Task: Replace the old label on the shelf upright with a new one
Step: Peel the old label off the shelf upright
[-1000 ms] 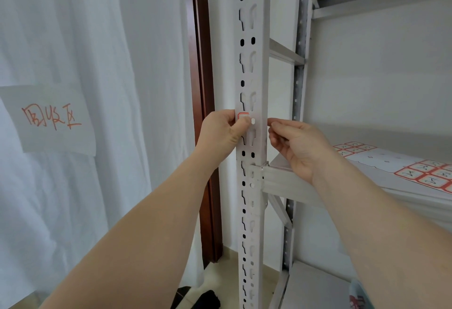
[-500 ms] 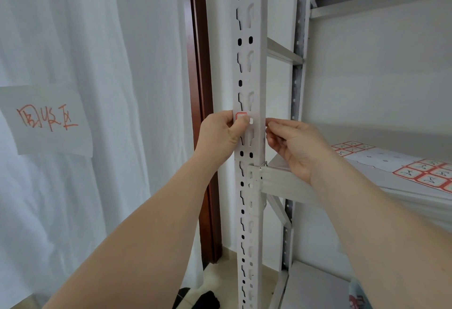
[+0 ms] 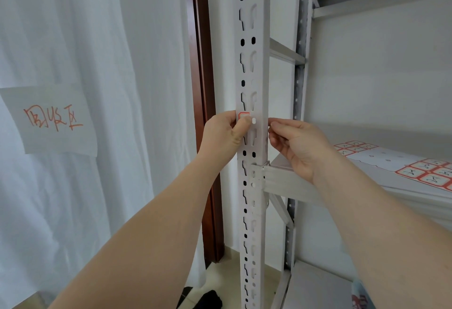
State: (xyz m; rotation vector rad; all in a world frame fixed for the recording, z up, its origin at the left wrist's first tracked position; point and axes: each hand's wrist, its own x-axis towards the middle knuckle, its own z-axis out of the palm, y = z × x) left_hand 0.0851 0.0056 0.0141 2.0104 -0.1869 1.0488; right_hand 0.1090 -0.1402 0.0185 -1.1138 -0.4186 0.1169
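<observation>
The white slotted shelf upright (image 3: 254, 27) runs top to bottom through the middle of the view. A small white label with a red border (image 3: 244, 114) sits on its front face at hand height. My left hand (image 3: 225, 135) wraps the upright's left edge and its thumb presses the label's lower part, hiding it. My right hand (image 3: 296, 144) is at the upright's right side, with thumb and forefinger pinched together against that edge. I cannot tell whether anything lies between those fingertips.
A sheet of red-bordered labels (image 3: 435, 174) lies on the shelf board at the right. A white curtain with a paper sign in red writing (image 3: 52, 119) hangs at the left, beside a brown door frame (image 3: 203, 64). A dark object (image 3: 208, 299) lies on the floor.
</observation>
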